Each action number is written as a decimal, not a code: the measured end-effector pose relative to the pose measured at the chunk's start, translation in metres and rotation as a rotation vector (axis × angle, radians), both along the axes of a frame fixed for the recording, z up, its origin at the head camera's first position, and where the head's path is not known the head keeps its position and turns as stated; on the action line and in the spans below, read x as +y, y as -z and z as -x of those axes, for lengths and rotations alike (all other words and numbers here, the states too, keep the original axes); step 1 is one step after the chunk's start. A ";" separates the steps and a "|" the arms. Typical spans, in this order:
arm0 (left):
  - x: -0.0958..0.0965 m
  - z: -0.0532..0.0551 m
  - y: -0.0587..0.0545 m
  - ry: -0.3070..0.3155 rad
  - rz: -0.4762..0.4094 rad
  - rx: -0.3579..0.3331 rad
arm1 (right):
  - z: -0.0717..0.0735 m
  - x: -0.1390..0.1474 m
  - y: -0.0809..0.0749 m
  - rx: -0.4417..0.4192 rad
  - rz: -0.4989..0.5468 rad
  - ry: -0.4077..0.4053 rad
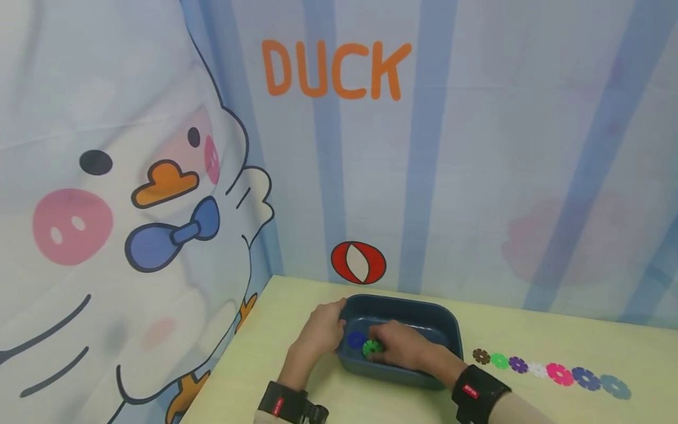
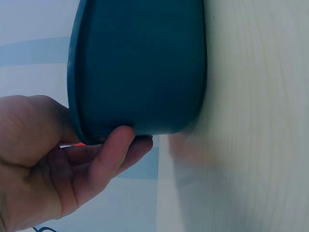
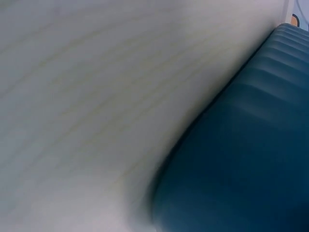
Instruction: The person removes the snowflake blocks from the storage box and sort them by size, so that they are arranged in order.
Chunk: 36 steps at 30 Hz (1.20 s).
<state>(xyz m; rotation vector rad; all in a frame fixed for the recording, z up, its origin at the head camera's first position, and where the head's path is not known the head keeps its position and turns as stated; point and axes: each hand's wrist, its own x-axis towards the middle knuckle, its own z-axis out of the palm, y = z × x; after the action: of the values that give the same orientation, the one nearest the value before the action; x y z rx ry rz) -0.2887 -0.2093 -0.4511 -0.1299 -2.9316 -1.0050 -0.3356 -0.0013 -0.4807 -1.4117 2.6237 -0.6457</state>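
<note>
A dark blue plastic tub (image 1: pixel 402 377) stands on the table, its ribbed side filling much of the right wrist view. With thumb and fingers on either side of the rim, my left hand (image 1: pixel 321 330) grips the tub's left end; the left wrist view shows this hand (image 2: pixel 91 159) at the tub wall (image 2: pixel 140 72). My right hand (image 1: pixel 402 344) reaches down inside the tub, fingers curled, and pinches a green notched disc (image 1: pixel 371 348) at its right edge. Beside it, on the tub's floor, lies a blue notched disc (image 1: pixel 356 339). The right hand is out of sight in its own wrist view.
Right of the tub, several notched discs lie in a slanting row, from a brown disc (image 1: pixel 481 356) through a pink disc (image 1: pixel 559 374) to a grey-blue disc (image 1: pixel 615 387). A printed curtain (image 1: pixel 477 176) hangs behind the pale yellow table (image 1: pixel 254 347).
</note>
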 end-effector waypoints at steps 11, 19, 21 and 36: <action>0.001 0.000 0.000 0.007 -0.003 0.018 | -0.001 0.010 -0.007 -0.001 0.111 0.004; -0.001 -0.001 -0.001 0.007 0.018 0.041 | -0.005 0.023 -0.013 -0.048 0.100 0.053; -0.001 -0.001 -0.001 0.011 0.007 0.042 | -0.006 0.028 -0.014 -0.056 0.107 0.063; -0.002 0.001 0.002 0.020 -0.002 0.047 | -0.013 0.063 -0.031 -0.043 0.178 0.078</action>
<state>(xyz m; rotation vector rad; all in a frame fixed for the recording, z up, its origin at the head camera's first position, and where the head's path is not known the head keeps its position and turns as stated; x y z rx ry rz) -0.2894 -0.2108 -0.4534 -0.1805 -2.8925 -0.9926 -0.3226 0.0620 -0.4492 -1.3271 2.6555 -0.9286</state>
